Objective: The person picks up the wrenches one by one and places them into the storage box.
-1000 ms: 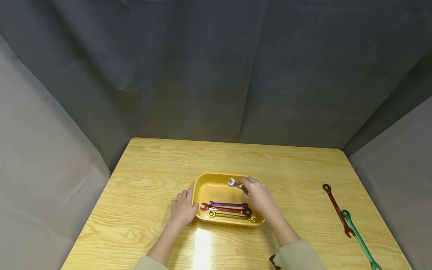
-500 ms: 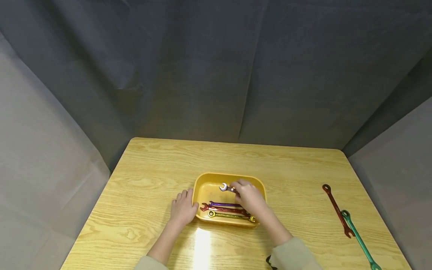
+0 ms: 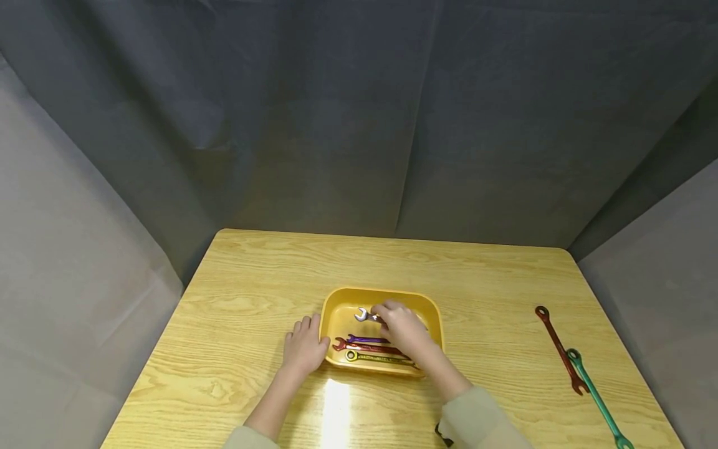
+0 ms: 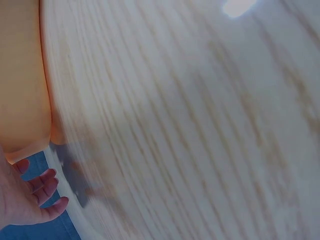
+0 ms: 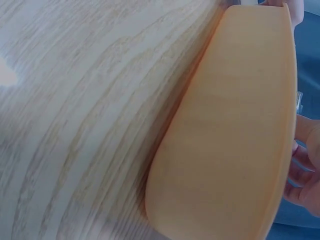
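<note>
A yellow tray (image 3: 342, 324) stands on the wooden table. Inside, along its near side, lie a purple wrench (image 3: 366, 339), a red wrench (image 3: 356, 347) and a yellow wrench (image 3: 373, 358). Low over the tray, my right hand (image 3: 405, 327) pinches a wrench with a silver open end (image 3: 361, 315) pointing left; the hand covers much of its shaft. My left hand (image 3: 303, 346) rests against the tray's left side, fingers loosely extended and thumb at the near corner. In the right wrist view the tray's outer wall (image 5: 225, 125) hides the held wrench.
On the table's right side lie a dark red wrench (image 3: 558, 346) and a long green wrench (image 3: 597, 396), touching near the green one's upper end. A dark cloth (image 3: 314, 125) hangs behind the table's far edge, with grey panels (image 3: 67, 280) at both sides.
My right hand has moved left and slightly toward me over the tray, bringing the wrench with it and turning it flatter. My left hand and the tray have stayed put.
</note>
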A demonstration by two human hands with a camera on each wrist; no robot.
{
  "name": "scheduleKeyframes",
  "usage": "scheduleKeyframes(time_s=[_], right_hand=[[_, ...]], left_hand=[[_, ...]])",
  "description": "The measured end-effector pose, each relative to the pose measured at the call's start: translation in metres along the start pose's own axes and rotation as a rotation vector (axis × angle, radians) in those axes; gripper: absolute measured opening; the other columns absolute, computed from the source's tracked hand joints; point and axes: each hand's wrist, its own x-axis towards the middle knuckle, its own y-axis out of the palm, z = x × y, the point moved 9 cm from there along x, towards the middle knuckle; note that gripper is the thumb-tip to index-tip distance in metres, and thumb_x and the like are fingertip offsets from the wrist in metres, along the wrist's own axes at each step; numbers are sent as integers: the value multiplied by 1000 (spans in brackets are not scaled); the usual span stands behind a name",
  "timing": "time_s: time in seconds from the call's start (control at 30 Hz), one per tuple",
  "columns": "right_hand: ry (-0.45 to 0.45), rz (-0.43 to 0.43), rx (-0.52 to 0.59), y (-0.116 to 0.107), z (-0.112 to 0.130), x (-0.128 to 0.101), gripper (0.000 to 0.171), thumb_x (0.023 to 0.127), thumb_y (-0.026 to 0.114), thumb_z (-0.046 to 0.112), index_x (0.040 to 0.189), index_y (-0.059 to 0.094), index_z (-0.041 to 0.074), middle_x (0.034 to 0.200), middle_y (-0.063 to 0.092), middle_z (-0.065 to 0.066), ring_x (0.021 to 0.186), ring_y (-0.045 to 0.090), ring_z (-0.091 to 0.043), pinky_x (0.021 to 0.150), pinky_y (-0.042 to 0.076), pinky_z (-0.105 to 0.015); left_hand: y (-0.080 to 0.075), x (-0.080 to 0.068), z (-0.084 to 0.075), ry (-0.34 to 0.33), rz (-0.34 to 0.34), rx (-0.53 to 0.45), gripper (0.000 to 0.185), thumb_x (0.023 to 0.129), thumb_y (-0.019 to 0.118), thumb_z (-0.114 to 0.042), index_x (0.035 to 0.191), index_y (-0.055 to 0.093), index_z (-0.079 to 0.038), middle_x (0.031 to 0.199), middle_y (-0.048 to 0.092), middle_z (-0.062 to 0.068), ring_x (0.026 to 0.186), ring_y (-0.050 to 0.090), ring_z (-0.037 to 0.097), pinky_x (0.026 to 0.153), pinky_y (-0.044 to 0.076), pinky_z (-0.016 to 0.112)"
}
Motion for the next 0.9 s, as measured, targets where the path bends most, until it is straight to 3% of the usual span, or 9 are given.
scheduleKeyframes(time_s=[0.9], right_hand=[[-95,13,-18,30,11,16,29,71,71,1,99,65,9,88,60,-3,80,59,-20,71,50,-34]], left_hand=[[2,0,1,-19,-3,-6,50,86,50,-29,130,39,-8,115,49,14,104,44,30,82,38,49]])
